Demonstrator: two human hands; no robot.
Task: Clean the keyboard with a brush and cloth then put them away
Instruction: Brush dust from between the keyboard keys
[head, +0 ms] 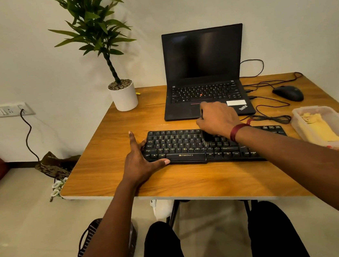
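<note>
Wooden surface (192, 181) against a pale wall, seen from above by a seated person. Keyboard (177, 146) lies across the middle of it, just in front of an open laptop (205, 60) with a dark screen. Keyboard is black, long and low, with pale legends on the keys and "ZEBRONICS" in pale lettering beside a small yellowish logo on the space bar. Its right stretch passes behind the right forearm, and its far right corner shows again beyond the arm.

Left hand (140, 161) flat and spread at the keyboard's left end: thumb laid along the front edge, fingers straight against the left side, holding nothing.

Right hand (218, 120) over the middle keys, fingers curled round a dark brush (208, 139). Bristles point down and touch the keys near the centre rows. Most of the handle is hidden inside the grip. Dark red band (237, 131) on that wrist.

Yellow cloth (318, 129) lies in a clear plastic container (309, 108) at the right edge of the surface, well apart from both hands.

Black mouse (288, 93) right of the laptop, with cables looping between them. Potted plant (124, 95) in a white pot at the far left corner. Wall socket (10, 109) low on the left wall with a dark cable plugged in
</note>
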